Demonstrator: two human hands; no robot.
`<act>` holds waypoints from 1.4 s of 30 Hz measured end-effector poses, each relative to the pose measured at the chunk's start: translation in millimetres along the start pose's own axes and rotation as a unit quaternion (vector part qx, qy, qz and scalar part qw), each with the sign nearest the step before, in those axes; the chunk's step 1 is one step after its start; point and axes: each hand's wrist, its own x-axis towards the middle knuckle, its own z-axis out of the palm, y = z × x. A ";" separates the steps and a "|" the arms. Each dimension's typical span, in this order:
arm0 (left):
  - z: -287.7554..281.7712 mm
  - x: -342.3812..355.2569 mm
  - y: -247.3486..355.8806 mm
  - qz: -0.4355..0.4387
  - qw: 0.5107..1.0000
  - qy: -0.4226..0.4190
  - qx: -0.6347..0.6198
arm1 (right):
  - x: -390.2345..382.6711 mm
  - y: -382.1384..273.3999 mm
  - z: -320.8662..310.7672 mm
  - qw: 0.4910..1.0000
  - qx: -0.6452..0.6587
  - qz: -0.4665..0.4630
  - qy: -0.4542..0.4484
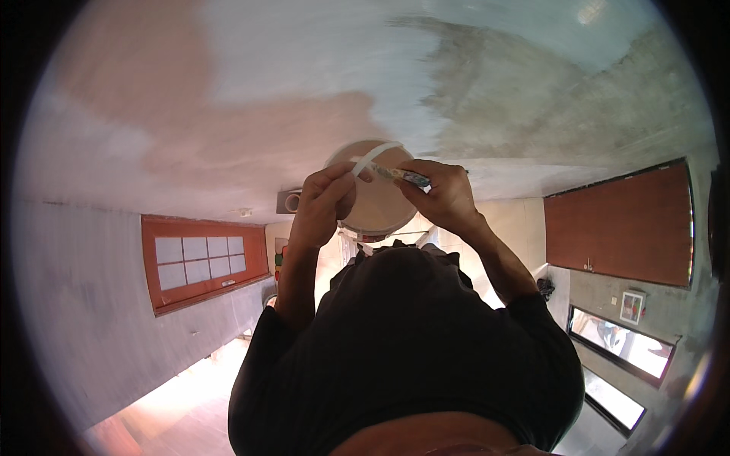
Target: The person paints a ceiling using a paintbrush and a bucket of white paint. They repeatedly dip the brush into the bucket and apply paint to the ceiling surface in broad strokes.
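Note:
In front of my chest is a round bucket of pinkish-beige paint, seen from above. A white curved strip, which looks like the bucket's handle, crosses over its far side. My left hand is closed at the bucket's left side, fingertips pinching the lower end of that strip. In my right hand is a paint-stained paintbrush, gripped from the right. Its other end points left over the bucket, close to my left fingertips. Fingers partly hide the brush and the strip.
Ahead stretches a wall with pink, whitish and bare grey patches. A red-framed window is at left, a brown door at right. A dark box with a round opening sits beside my left hand. Bright windows show at lower right.

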 end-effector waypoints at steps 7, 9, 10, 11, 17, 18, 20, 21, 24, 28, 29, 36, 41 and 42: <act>-1.2 1.7 -4.7 -0.022 1.000 -0.003 -0.021 | -4.9 3.0 -2.4 0.981 -0.158 -0.107 0.028; -3.2 2.8 -8.8 -0.008 1.000 -0.015 -0.024 | -5.3 0.9 -4.3 0.990 -0.123 -0.070 0.023; -4.0 3.6 -10.1 0.000 1.000 -0.016 -0.022 | -2.0 -0.6 -6.4 0.995 -0.092 -0.036 0.014; -4.6 4.6 -11.3 0.008 1.000 -0.016 -0.021 | 0.4 -1.3 -7.2 0.998 -0.060 -0.002 0.004; -7.7 9.6 -16.8 0.019 0.999 -0.023 -0.029 | 7.1 -4.1 -1.0 0.927 0.281 0.215 -0.126; -8.1 9.2 -17.1 0.020 0.999 -0.026 -0.032 | 7.0 -1.7 1.2 0.928 0.287 0.207 -0.116; -10.7 8.5 -16.2 0.014 0.999 -0.017 -0.030 | 7.0 5.0 6.9 0.930 0.299 0.191 -0.097; -11.3 8.7 -16.5 0.012 0.999 -0.012 -0.031 | 5.9 4.9 7.0 0.938 0.275 0.192 -0.085; -10.0 5.2 -15.7 -0.001 1.000 -0.011 -0.029 | -1.6 0.4 7.0 0.976 0.159 0.147 -0.038; -10.8 3.5 -15.6 0.002 0.999 -0.021 -0.026 | -1.3 -0.7 6.8 0.997 -0.054 -0.033 0.038; -10.4 3.3 -13.9 0.001 0.999 -0.021 -0.026 | -0.6 1.3 7.3 0.992 -0.092 -0.073 0.054; -8.7 2.5 -12.9 -0.016 1.000 0.002 -0.022 | -7.6 4.3 14.2 0.979 -0.170 -0.083 0.075; -9.3 5.7 -15.2 0.036 0.999 -0.025 -0.032 | -2.3 -4.0 3.7 0.996 0.049 0.072 0.023; -9.2 6.3 -15.0 0.042 0.998 -0.029 -0.033 | -2.0 -3.7 4.7 0.986 0.118 0.115 -0.001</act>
